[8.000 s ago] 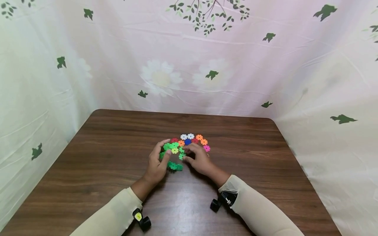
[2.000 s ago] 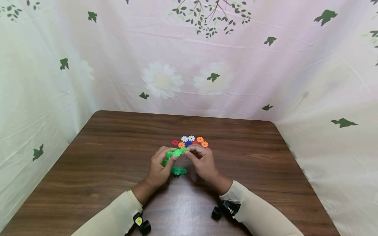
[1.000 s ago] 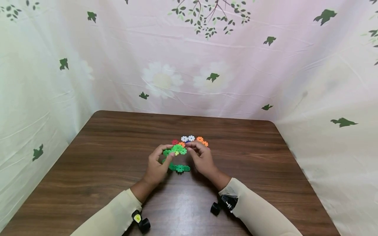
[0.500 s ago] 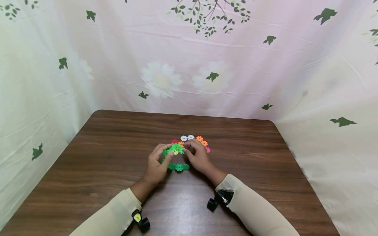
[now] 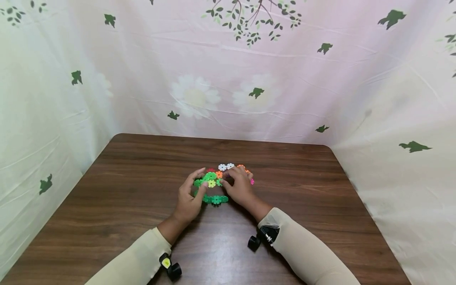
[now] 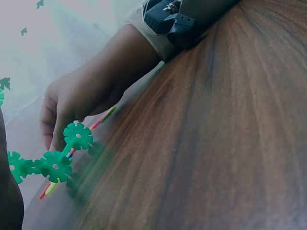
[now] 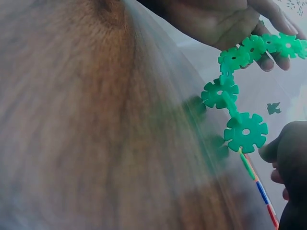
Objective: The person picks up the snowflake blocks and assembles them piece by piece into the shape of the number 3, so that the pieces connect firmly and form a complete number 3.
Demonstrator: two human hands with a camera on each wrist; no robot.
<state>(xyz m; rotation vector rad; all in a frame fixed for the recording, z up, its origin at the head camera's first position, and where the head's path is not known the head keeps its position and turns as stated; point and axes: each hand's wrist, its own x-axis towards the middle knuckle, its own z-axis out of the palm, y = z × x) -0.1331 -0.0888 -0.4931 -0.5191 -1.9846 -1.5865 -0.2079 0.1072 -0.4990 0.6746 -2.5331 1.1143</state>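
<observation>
My left hand (image 5: 190,198) holds a curved chain of green snowflake discs (image 5: 216,200) between thumb and fingers. In the right wrist view the chain (image 7: 219,92) bends from the left fingers (image 7: 266,62) down to a large end disc (image 7: 245,132). My right hand (image 5: 239,186) reaches over loose snowflake discs on the table, bent fingers pointing down, with a gap between thumb and index finger. Its thumb tip is right beside a light green disc (image 5: 219,182). Close by lie a yellow disc (image 5: 211,184) and an orange disc (image 5: 219,174). The right hand hides other discs.
Two white discs (image 5: 226,166), a red disc (image 5: 211,170) and a pink disc (image 5: 252,181) lie around the hands on the brown wooden table (image 5: 142,166). A patterned cloth (image 5: 213,59) hangs behind the table and along its sides.
Two seconds ago both hands held the green chain. My right hand has let go of its end and moved among the loose discs. The left hand keeps the chain, now turned slightly.
</observation>
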